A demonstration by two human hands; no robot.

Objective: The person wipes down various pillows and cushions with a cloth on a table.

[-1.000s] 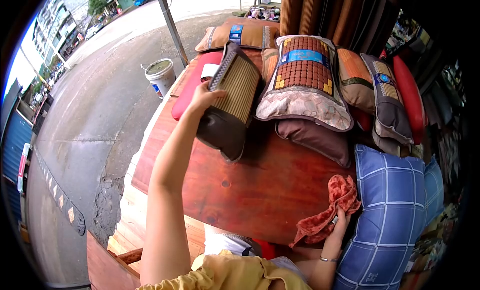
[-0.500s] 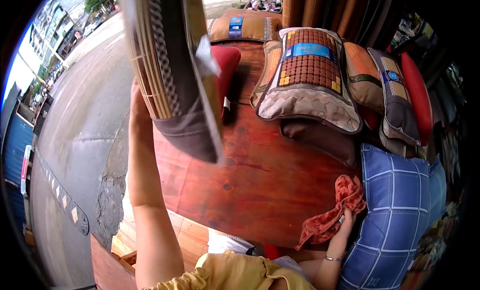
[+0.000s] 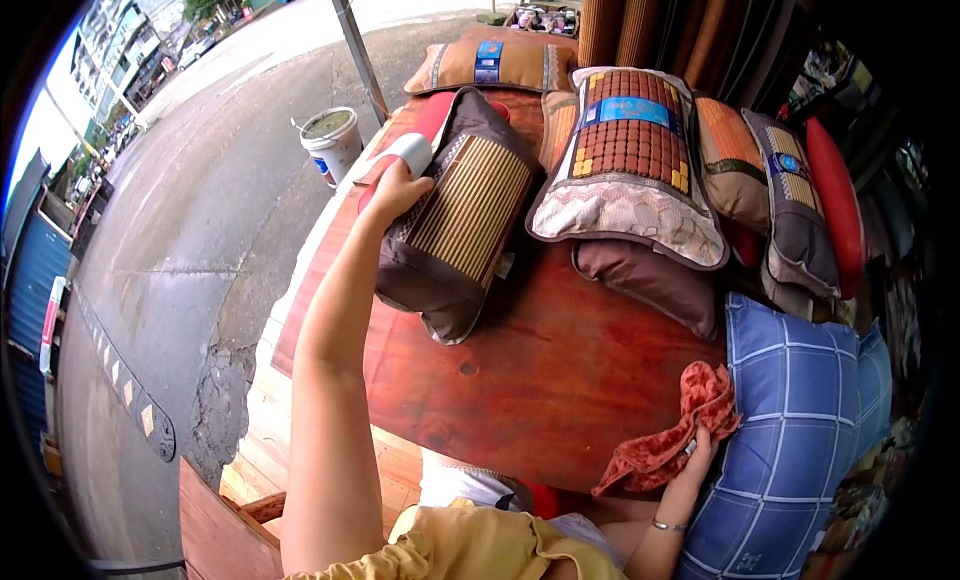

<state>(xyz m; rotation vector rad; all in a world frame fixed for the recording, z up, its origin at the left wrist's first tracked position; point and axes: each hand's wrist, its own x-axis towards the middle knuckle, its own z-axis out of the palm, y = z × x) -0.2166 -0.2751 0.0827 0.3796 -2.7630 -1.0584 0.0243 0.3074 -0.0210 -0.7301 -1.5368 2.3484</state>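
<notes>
A dark grey pillow with a bamboo-slat panel [image 3: 475, 195] lies tilted on the red-brown wooden table [image 3: 470, 400], close to a red pillow [image 3: 433, 115]. My left hand [image 3: 400, 192] is closed on this pillow's left edge, beside a pale label band [image 3: 408, 155]; some fingertips are hidden. My right hand [image 3: 698, 458] grips a crumpled reddish cloth [image 3: 660, 445] at the table's near right, next to a blue checked pillow [image 3: 795, 410].
A pillow with brown tiles [image 3: 625, 145] rests on others at the back right, above a dark brown pillow [image 3: 645, 280]. A tan pillow [image 3: 455, 65] lies at the far end. A white bucket [image 3: 332, 145] stands beyond the table's left edge.
The bamboo-slat pillow, raised upright before the camera earlier, has come down onto the table with my left hand on it. My right hand and the cloth have hardly moved.
</notes>
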